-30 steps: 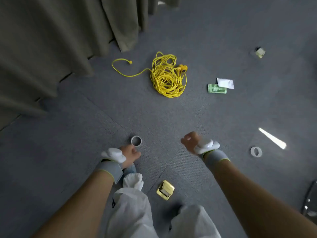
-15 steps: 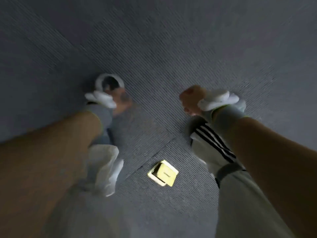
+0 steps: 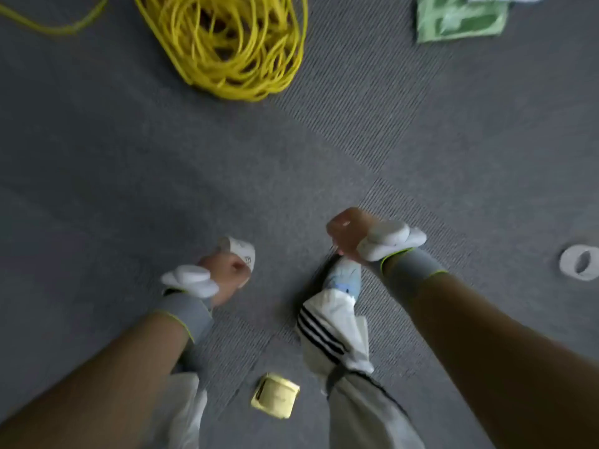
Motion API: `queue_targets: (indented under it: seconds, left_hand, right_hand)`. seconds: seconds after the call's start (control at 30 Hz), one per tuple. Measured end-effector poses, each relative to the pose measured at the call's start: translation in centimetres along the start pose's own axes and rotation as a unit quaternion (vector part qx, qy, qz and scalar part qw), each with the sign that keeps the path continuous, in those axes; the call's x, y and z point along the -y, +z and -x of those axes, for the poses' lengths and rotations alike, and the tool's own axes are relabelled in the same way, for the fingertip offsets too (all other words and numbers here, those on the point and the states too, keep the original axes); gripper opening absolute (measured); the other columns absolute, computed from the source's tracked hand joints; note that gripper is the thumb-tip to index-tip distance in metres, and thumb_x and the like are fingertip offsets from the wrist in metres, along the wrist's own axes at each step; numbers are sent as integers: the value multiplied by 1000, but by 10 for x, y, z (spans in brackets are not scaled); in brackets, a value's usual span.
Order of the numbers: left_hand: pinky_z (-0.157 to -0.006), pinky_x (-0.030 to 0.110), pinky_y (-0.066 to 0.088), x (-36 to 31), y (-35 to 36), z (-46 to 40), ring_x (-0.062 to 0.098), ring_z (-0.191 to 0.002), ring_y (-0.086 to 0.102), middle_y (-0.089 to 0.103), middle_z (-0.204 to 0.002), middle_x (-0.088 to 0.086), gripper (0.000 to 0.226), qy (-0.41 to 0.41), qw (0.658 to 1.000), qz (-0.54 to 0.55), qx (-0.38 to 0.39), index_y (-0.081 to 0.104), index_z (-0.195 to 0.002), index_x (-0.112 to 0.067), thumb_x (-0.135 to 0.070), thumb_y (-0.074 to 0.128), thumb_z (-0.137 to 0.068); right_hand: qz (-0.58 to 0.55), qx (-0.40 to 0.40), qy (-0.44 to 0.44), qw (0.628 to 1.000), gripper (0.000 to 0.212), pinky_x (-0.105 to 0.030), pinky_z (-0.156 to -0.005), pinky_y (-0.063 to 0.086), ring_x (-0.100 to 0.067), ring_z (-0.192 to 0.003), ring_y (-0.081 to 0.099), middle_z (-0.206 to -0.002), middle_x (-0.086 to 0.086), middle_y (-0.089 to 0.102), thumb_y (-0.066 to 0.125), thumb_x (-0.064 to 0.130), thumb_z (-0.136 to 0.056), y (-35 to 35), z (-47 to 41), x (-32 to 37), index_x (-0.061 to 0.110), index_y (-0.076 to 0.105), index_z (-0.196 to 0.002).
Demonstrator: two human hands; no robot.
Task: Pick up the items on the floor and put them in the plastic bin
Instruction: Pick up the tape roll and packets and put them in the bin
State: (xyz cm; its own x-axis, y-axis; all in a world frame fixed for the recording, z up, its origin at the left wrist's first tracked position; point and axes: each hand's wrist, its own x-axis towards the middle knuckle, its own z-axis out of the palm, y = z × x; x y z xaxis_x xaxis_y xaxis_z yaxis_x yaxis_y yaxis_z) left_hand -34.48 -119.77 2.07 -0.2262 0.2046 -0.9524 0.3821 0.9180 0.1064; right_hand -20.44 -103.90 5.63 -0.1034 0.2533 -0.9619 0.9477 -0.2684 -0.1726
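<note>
My left hand (image 3: 227,273) is curled tight around a small white tape roll (image 3: 241,252), which sticks up past my knuckles, lifted off the grey carpet (image 3: 129,157). My right hand (image 3: 348,233) hangs in a loose fist with nothing in it that I can see, just above my right foot. Ahead of me the coil of yellow cable (image 3: 233,43) lies on the floor, and off to its right a green packet (image 3: 460,21) with something white overlapping its top edge. Another white tape roll (image 3: 580,262) lies well out to my right. A small yellow box (image 3: 275,400) lies between my feet. The plastic bin is not in my view.
</note>
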Motion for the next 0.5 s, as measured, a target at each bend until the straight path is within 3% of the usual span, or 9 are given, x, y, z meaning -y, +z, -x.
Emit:
queue_targets:
  seconds: [0.1,0.17,0.23,0.3,0.4,0.5]
  left_hand:
    - [-88,30,47,-120,-26,42,31,-107,62,68,-113,14,46,50,997,-46,-29,69,-104,-10,-42,46,-82]
    - [-86,31,48,-161,-29,53,32,-106,63,69,-112,14,31,65,995,-65,-50,68,-104,-11,-33,50,-90]
    - [-87,32,48,-215,-39,63,31,-107,62,68,-114,12,27,104,988,-96,-54,68,-106,-13,-29,50,-93]
    - [-89,35,49,-260,-50,65,32,-107,61,68,-114,12,28,143,981,-109,-69,68,-103,-11,-30,50,-93]
    - [-86,38,50,-309,-70,57,35,-102,63,70,-106,16,25,169,977,-95,-84,70,-96,-10,-28,52,-92]
    - [-82,38,51,-354,-95,22,38,-95,65,70,-101,21,22,157,983,-44,-79,68,-92,-10,-27,53,-91]
  right_hand:
    - [-18,-73,-36,996,36,-37,-96,44,-38,-119,54,-126,-23,58,37,14,-97,-111,43,7,-3,54,-123]
    - [-13,-80,-39,996,35,-34,-93,43,-35,-118,55,-124,-19,60,37,19,-96,-146,55,4,3,59,-119]
    - [-1,-112,-33,993,30,-30,-94,45,-29,-112,61,-116,-10,66,38,36,-89,-193,63,-5,29,65,-97]
    - [-20,-161,1,987,30,-40,-97,48,-28,-99,67,-104,-4,71,36,50,-71,-232,53,-22,34,61,-72]
    - [-2,-136,31,990,30,-40,-97,46,-24,-88,61,-90,-4,64,37,41,-79,-270,36,-37,20,58,-77]
    - [-11,-153,55,987,21,-45,-98,47,-28,-98,64,-96,-5,65,48,40,-84,-314,7,-40,25,62,-85]
